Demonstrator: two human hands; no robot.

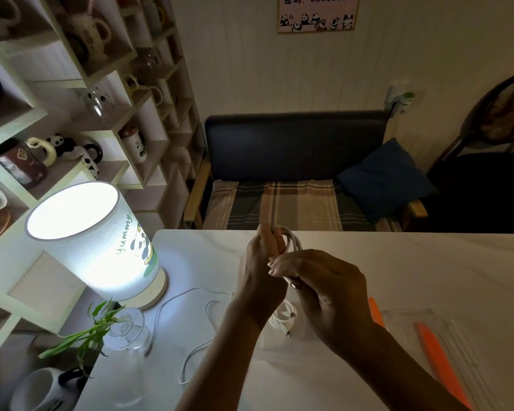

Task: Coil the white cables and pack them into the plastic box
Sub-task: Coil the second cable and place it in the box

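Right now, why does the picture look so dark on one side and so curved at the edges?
In the head view, the lit lamp is the main light: its top glares white, the table and sofa to the right fall dim. The wide lens bends the shelves. The left hand and right hand with the white cable look dark.

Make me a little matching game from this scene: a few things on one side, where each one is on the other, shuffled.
Things:
1. lit lamp
2. coiled white cable
3. loose white cable
4. blue cushion

Places:
A. on the bench seat
B. held in both hands
C. at the table's left edge
D. lying uncoiled on the table near the lamp

Pairs: 1-C, 2-B, 3-D, 4-A
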